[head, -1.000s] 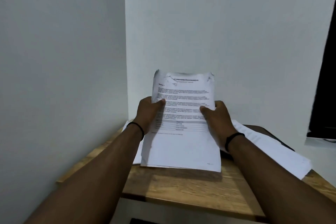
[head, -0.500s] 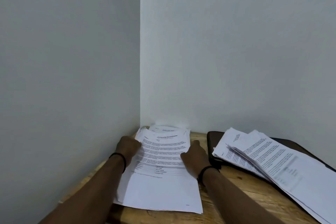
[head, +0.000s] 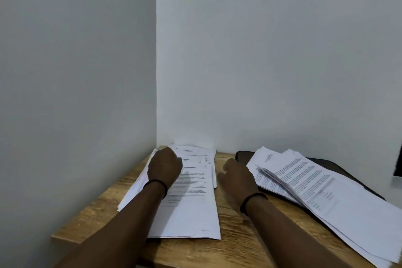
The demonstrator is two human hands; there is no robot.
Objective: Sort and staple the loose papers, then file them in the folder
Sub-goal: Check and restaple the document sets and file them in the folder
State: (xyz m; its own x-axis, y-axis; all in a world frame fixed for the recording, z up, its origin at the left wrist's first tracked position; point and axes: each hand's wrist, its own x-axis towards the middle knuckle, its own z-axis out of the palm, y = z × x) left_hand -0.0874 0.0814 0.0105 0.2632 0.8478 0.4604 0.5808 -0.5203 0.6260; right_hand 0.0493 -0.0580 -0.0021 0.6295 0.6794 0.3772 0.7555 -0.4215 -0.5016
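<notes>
The left hand (head: 164,167) rests knuckles-up on a flat paper stack (head: 191,202) in the wooden table's (head: 237,243) corner; its grip cannot be told. The right hand (head: 237,177) hovers over bare wood, fingers loosely curled, holding nothing. Fanned loose papers (head: 322,191) overlie a dark folder (head: 241,155).

A wooden table (head: 235,243) in the corner — one paper stack (head: 191,209) left, a dark folder (head: 241,155) right.
</notes>
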